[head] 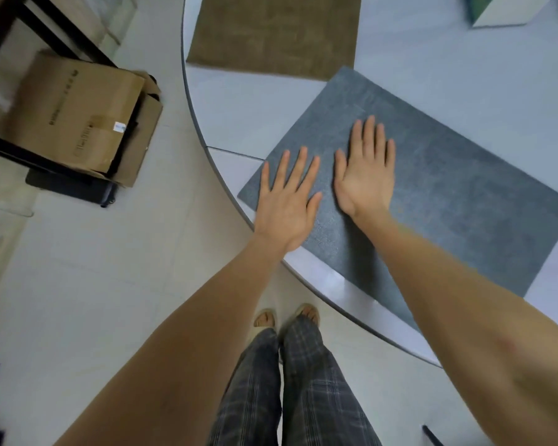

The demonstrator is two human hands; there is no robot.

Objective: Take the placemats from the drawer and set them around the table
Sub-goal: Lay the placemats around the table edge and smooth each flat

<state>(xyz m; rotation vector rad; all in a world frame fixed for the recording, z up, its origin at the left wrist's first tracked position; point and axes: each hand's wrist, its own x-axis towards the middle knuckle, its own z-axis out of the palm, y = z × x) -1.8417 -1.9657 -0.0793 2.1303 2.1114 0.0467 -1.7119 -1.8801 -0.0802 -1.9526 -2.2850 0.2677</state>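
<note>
Head view, brown placemat (273, 33) cropped above, hands (322, 188) flat on grey placemat (448, 201)

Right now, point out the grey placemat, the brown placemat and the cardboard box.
grey placemat (448, 194): head view, its bare middle right of the hands.
brown placemat (271, 33): head view, its centre.
cardboard box (78, 107): head view, its top face.
</note>
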